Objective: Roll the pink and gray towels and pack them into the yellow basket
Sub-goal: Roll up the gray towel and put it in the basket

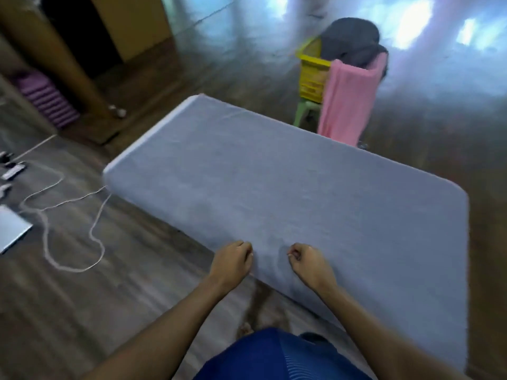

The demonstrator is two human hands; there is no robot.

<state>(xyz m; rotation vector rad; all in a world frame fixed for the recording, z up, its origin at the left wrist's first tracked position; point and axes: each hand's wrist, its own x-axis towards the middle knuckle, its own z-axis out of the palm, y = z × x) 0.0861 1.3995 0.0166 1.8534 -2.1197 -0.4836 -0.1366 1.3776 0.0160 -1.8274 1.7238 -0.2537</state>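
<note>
A light gray towel [288, 193] lies spread flat over a table, covering almost all of it. My left hand [233, 260] has curled fingers and pinches the towel's near edge. My right hand [307, 260] sits just inside that edge, its fingertips pinched on the cloth. The yellow basket [311, 75] stands on a green stool [304, 111] beyond the table's far side. A pink towel [348, 102] hangs down over the basket's front rim. A darker gray towel [351, 41] is heaped on top of the basket. The picture is motion-blurred.
A white cable [55, 215] loops across the wooden floor at left, near a flat white object [11, 229] and small devices [12, 170]. A purple stack [46, 100] lies by a wooden cabinet [63, 58] at far left. My blue-clad legs [274, 355] are below.
</note>
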